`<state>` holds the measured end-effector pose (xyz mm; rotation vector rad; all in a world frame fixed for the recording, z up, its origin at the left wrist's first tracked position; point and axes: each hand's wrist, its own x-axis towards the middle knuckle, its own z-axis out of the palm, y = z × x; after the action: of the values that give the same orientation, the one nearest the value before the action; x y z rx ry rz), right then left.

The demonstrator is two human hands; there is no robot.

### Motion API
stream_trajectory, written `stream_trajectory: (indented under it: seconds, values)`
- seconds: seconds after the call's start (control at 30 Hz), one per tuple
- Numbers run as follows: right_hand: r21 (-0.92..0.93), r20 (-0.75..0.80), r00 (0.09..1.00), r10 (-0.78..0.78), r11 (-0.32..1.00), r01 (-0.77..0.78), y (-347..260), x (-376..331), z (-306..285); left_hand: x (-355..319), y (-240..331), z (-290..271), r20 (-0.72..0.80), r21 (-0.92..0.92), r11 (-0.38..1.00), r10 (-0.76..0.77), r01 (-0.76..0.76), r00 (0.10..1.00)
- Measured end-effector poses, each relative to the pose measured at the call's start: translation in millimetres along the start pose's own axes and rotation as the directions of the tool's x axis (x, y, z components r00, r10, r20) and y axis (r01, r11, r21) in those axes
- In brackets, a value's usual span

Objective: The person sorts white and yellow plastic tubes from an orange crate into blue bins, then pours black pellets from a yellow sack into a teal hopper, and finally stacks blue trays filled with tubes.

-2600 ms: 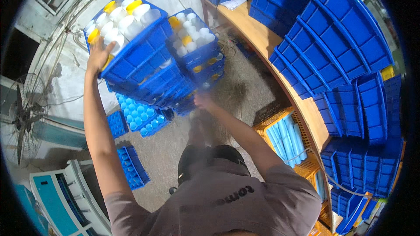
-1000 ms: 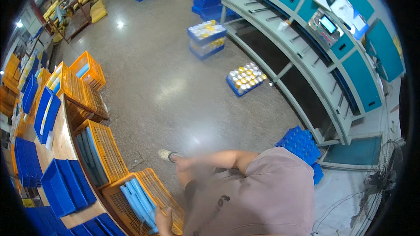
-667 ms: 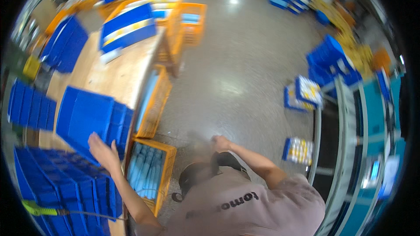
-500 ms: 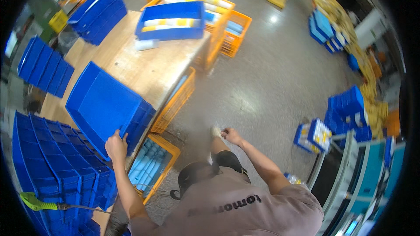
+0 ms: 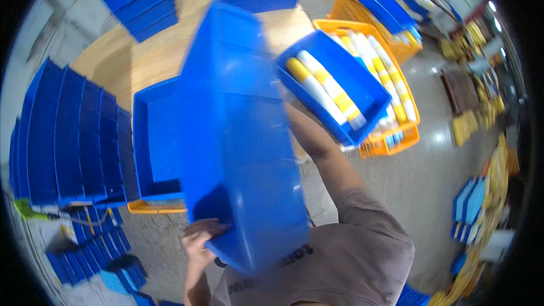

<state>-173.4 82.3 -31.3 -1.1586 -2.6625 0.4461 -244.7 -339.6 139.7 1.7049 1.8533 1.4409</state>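
Observation:
A large blue plastic bin point(image 5: 249, 136) stands tilted on its side in front of me, blurred by motion. Whether it is one bin or several nested together, I cannot tell. My left hand point(image 5: 203, 242) grips its rim at the lower end, fingers curled over the edge. My right forearm point(image 5: 317, 136) reaches up behind the bin, which hides the right hand. Partly covered by the raised bin, another blue bin point(image 5: 156, 136) rests on the wooden table point(image 5: 158, 59). To the right, a blue bin point(image 5: 317, 51) holds white and yellow rolls point(image 5: 326, 82).
Tall nested blue bins point(image 5: 79, 136) stand at the left, with more stacks point(image 5: 141, 3) on the table's far side. An orange crate point(image 5: 411, 93) of rolls is at the right. Stacked blue bins point(image 5: 473, 204) and yellow material line the floor's right side.
My left hand has brought a blue bin up from the table edge to in front of me. My right arm has swung from my side up behind it. The view has turned left.

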Motion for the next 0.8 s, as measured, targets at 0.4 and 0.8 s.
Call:
stream_trajectory:
  seconds: [0.4, 0.8]
  values:
    - [0.589, 0.11, 0.994, 0.003, 0.806, -0.067, 60, -15, -52, -4, -54, 126, -0.044, 0.073, 0.949, -0.304, 0.307, 0.952]
    - [0.789, -0.305, 0.941, 0.147, 0.593, 0.163, -18, -19, -97, 42, -114, 136, 0.458, 0.323, 0.935, -0.288, 0.144, 0.841]
